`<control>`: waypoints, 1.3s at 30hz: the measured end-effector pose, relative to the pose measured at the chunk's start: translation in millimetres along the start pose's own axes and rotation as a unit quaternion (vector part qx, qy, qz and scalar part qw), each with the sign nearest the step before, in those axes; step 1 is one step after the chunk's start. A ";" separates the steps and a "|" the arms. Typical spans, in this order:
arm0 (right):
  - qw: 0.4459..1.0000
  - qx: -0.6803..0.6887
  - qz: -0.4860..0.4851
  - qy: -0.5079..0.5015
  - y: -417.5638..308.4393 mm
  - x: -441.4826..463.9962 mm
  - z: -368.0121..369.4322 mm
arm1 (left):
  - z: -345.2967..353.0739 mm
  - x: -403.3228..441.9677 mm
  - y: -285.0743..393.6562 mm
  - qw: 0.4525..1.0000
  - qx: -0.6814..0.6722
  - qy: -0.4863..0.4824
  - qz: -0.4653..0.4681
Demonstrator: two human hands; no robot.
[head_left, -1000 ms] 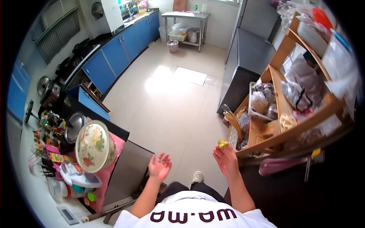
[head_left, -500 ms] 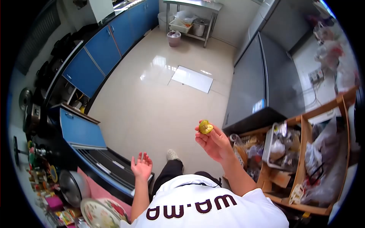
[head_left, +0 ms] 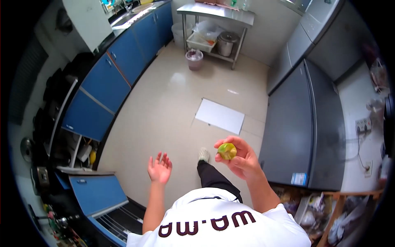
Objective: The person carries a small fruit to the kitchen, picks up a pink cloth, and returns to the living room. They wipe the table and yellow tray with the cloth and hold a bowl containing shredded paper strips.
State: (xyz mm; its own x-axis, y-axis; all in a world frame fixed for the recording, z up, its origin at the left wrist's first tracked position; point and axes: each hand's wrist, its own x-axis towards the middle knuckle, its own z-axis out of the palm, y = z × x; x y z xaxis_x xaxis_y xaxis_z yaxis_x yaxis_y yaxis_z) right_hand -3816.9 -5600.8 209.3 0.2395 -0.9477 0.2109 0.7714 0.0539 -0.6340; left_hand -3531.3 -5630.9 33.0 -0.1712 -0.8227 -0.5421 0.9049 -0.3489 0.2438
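In my right hand [head_left: 243, 161] is a small yellow-green piece of fruit [head_left: 227, 151], gripped between thumb and fingers. One side of it is green skin, the other a paler, uneven surface that looks bitten or peeled; its exact kind is unclear. My left hand [head_left: 160, 168] hovers at the left over the floor, palm up with the fingers apart, holding nothing.
Blue cabinets [head_left: 98, 86] run along the left, with a pulled-out unit [head_left: 98, 193] close by. Ahead, a pink bin [head_left: 194, 61] stands before a steel table [head_left: 214, 13]. A grey refrigerator [head_left: 288, 127] and wooden shelving [head_left: 337, 214] are on the right. A white panel [head_left: 220, 116] lies in the floor.
I have stepped forward and the view has turned, so the shelving has slid lower and the floor panel is nearer. The fruit stays in my right hand; my left hand remains open.
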 end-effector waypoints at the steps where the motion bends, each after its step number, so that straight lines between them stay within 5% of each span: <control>1: 1.000 -0.012 -0.007 -0.019 -7.4 26.5 -10.0 | 6.1 17.8 3.0 0.999 -0.008 0.030 -0.007; 4: 0.994 0.035 0.015 -0.102 -34.0 110.9 -31.8 | 35.1 59.2 32.8 0.996 -0.010 0.091 -0.007; 10: 0.951 0.162 0.030 -0.262 -65.7 268.0 -28.6 | 70.2 138.6 115.6 0.980 -0.009 0.146 0.135; 15: 0.922 0.149 -0.007 -0.358 -65.9 393.2 -38.7 | 76.8 228.1 171.0 0.969 -0.034 0.190 0.154; 20: 0.937 0.142 0.004 -0.318 -66.3 528.7 -38.4 | 134.3 357.7 240.7 0.967 -0.076 0.193 0.147; 21: 0.925 0.132 -0.054 -0.352 -61.1 558.8 -42.8 | 152.0 380.5 254.3 0.966 -0.077 0.199 0.143; 23: 0.914 0.112 -0.122 -0.370 -60.3 603.2 -53.1 | 203.5 432.9 284.8 0.981 -0.020 0.132 0.139; 27: 0.931 0.081 -0.097 -0.342 -74.7 677.9 -77.9 | 289.5 525.2 326.4 0.989 0.034 0.076 0.123; 39: 0.934 0.092 -0.128 -0.320 -135.5 888.3 -200.2 | 420.7 730.6 317.1 0.991 0.022 0.106 0.078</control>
State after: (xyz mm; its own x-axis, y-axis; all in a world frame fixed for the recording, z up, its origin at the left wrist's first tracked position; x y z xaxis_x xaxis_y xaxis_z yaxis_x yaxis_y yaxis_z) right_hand -3826.7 -6512.9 333.6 0.2910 -0.5579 0.7772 0.9258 -0.0407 -0.3759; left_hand -3533.3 -6531.4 52.6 0.0596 -0.7571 -0.6505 0.8954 -0.2476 0.3702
